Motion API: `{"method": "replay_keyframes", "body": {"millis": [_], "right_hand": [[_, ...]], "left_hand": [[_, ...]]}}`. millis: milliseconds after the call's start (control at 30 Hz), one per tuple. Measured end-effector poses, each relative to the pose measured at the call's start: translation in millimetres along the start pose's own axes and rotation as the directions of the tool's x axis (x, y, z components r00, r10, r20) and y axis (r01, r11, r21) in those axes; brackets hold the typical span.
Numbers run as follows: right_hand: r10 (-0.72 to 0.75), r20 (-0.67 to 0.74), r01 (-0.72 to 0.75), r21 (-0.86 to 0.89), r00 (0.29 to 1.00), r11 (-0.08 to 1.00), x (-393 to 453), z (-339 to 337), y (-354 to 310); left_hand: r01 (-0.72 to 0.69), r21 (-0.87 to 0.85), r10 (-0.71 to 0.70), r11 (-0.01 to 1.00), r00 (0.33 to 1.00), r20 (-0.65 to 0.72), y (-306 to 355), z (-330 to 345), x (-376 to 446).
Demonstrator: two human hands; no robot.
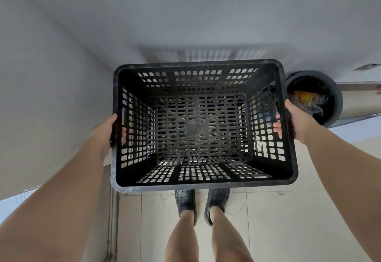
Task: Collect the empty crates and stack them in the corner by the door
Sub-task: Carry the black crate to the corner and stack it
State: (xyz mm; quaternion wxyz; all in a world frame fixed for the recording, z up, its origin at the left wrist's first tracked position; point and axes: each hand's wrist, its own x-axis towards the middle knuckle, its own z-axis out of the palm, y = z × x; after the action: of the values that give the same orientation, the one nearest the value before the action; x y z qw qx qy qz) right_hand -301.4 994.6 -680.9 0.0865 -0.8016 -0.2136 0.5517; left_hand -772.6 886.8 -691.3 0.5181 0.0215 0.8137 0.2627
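Holding the empty black crate (198, 125) level above your feet, your left hand (105, 134) and right hand (299, 121) clamp its side handles, keeping it balanced facing the far wall (185, 14).

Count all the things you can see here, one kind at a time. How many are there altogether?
Black crate: 1
Hands holding the crate, left and right: 2
Dark clogs, one on each foot: 2
Round bin with a bag liner: 1
Total: 6
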Motion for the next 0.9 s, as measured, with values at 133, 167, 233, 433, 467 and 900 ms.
{"method": "replay_keyframes", "body": {"millis": [133,167,233,433,467,900], "right_hand": [[-0.140,-0.178,0.072,-0.343,0.974,0.937,-32.8,-4.2,-5.6],[-0.218,-0.162,0.106,-0.513,0.962,0.852,-47.2,-3.7,-10.3],[-0.322,-0.077,0.170,-0.721,0.944,0.671,-78.2,-2.2,-22.7],[-0.567,0.139,0.295,-0.936,0.812,0.193,-195.8,-14.2,-63.8],[-0.603,0.165,0.295,-0.948,0.781,0.122,-216.9,-17.1,-72.1],[-0.795,-0.020,0.049,-0.997,0.606,0.063,-445.6,-117.5,-121.4]], "left_hand": [[-0.080,0.340,0.140,0.937,0.978,-0.157,4.9,-7.2,-33.0],[-0.107,0.410,0.185,0.906,0.970,-0.156,9.6,-6.0,-47.1],[-0.155,0.476,0.227,0.866,0.969,-0.099,26.2,-0.2,-78.5],[-0.461,0.698,0.438,0.547,0.869,0.231,101.9,6.7,-185.7],[-0.496,0.716,0.464,0.492,0.845,0.266,115.9,6.7,-204.1],[-0.579,0.752,0.792,-0.316,0.275,0.545,228.9,29.3,-456.5]]}}
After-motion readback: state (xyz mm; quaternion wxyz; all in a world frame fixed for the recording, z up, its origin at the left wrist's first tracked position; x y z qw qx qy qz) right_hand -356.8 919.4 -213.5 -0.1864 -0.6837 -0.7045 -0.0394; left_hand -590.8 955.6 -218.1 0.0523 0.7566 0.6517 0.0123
